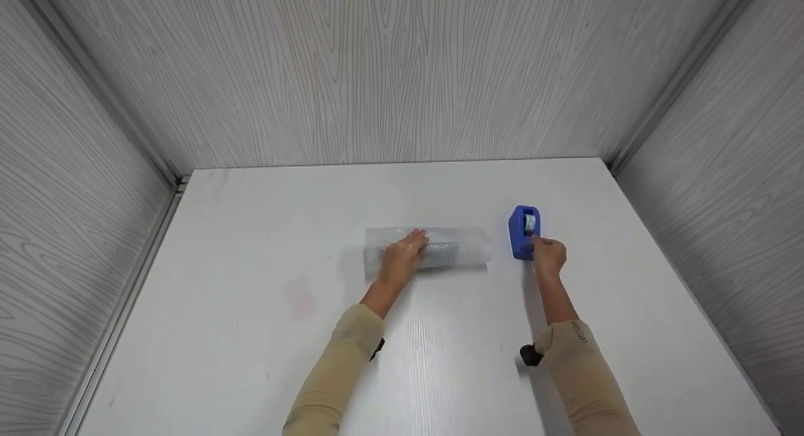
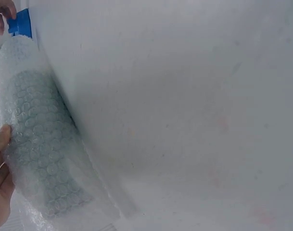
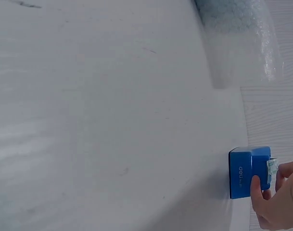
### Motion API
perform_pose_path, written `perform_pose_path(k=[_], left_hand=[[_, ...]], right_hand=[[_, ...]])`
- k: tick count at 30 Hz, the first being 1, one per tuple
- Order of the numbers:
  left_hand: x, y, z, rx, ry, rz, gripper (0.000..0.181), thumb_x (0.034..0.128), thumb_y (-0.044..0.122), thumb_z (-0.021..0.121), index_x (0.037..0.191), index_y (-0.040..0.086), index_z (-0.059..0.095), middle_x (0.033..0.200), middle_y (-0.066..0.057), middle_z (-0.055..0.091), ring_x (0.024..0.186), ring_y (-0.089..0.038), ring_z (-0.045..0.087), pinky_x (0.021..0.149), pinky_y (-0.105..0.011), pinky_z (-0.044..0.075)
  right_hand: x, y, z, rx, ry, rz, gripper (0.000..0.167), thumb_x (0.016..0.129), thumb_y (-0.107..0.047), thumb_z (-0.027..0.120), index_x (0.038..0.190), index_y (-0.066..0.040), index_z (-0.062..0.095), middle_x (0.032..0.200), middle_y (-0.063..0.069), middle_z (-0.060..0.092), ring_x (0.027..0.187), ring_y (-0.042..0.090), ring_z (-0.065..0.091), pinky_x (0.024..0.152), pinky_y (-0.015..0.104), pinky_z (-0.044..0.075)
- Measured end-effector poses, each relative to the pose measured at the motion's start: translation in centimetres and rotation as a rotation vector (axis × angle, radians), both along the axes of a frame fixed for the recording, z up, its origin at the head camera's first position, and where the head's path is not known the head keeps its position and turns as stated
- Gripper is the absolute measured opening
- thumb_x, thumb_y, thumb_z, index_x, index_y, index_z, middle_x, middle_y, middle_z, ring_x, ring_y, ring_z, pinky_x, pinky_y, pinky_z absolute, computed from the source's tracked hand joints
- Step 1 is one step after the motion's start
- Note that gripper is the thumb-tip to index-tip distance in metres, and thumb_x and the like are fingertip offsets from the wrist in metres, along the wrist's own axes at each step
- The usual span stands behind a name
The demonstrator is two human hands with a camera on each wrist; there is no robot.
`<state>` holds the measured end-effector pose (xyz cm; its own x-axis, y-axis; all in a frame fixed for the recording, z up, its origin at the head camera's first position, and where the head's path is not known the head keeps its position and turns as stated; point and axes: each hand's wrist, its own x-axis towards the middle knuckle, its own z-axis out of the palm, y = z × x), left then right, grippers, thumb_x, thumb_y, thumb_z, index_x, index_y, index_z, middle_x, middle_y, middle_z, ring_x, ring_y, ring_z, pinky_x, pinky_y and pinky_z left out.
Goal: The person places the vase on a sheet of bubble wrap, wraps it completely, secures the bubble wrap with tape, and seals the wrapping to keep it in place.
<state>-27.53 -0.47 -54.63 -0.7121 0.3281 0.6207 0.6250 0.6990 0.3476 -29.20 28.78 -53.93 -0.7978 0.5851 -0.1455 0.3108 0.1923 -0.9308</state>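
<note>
Near the middle of the table lies a cylindrical item rolled in clear bubble wrap (image 1: 443,252), its loose ends flat past both sides of the core. My left hand (image 1: 402,254) holds the roll from above, fingers bent over it; in the left wrist view its fingertips press the bubbled surface (image 2: 43,139). To the right stands a blue tape dispenser (image 1: 520,235) with a small tape roll (image 1: 530,223) in it. My right hand (image 1: 548,255) grips the dispenser, thumb on its side and a bent finger by the tape roll in the right wrist view. Whether tape is pinched too is hidden.
The white tabletop (image 1: 251,247) bears a faint pink stain (image 1: 299,298) left of the bubble wrap. Grey wood-grain panels (image 1: 402,78) stand behind the table and along both sides. A black wrist device (image 1: 531,355) shows at the right sleeve.
</note>
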Motion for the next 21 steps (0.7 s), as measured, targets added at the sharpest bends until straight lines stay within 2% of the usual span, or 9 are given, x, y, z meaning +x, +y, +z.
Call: perform_pose_path(k=[4, 11, 18, 21], left_hand=[[0.0, 0.1, 0.1, -0.017, -0.027, 0.011, 0.021, 0.0784, 0.003, 0.069, 0.099, 0.000, 0.067, 0.112, -0.015, 0.061, 0.105, -0.025, 0.057, 0.085, -0.032, 0.047], [-0.1, 0.2, 0.1, -0.011, -0.011, 0.007, 0.022, 0.0776, 0.002, 0.069, 0.100, -0.001, 0.067, 0.110, -0.016, 0.062, 0.103, -0.027, 0.059, 0.082, -0.034, 0.049], [-0.1, 0.1, 0.1, 0.000, -0.005, 0.011, 0.021, 0.0790, 0.002, 0.068, 0.100, -0.001, 0.067, 0.110, -0.016, 0.062, 0.103, -0.027, 0.059, 0.083, -0.034, 0.049], [0.0, 0.2, 0.1, 0.011, -0.016, 0.010, 0.020, 0.0794, 0.001, 0.068, 0.100, -0.001, 0.067, 0.110, -0.016, 0.062, 0.103, -0.027, 0.059, 0.084, -0.034, 0.048]], right_hand=[[0.1, 0.0, -0.4, -0.058, 0.001, -0.018, 0.035, 0.093, -0.016, 0.051, 0.113, 0.012, 0.056, 0.106, 0.024, 0.059, 0.094, 0.028, 0.056, 0.082, 0.033, 0.045], [0.3, 0.0, -0.9, -0.053, 0.018, -0.050, 0.032, 0.091, -0.015, 0.050, 0.107, 0.012, 0.057, 0.099, 0.022, 0.059, 0.096, 0.029, 0.054, 0.086, 0.035, 0.042], [0.6, -0.3, -0.9, -0.075, 0.053, -0.062, 0.030, 0.088, -0.015, 0.049, 0.103, 0.011, 0.054, 0.100, 0.019, 0.056, 0.094, 0.027, 0.050, 0.081, 0.033, 0.041], [0.8, -0.3, -1.2, -0.085, 0.072, -0.076, 0.024, 0.086, -0.014, 0.050, 0.095, 0.008, 0.054, 0.099, 0.019, 0.056, 0.091, 0.025, 0.050, 0.076, 0.030, 0.041]])
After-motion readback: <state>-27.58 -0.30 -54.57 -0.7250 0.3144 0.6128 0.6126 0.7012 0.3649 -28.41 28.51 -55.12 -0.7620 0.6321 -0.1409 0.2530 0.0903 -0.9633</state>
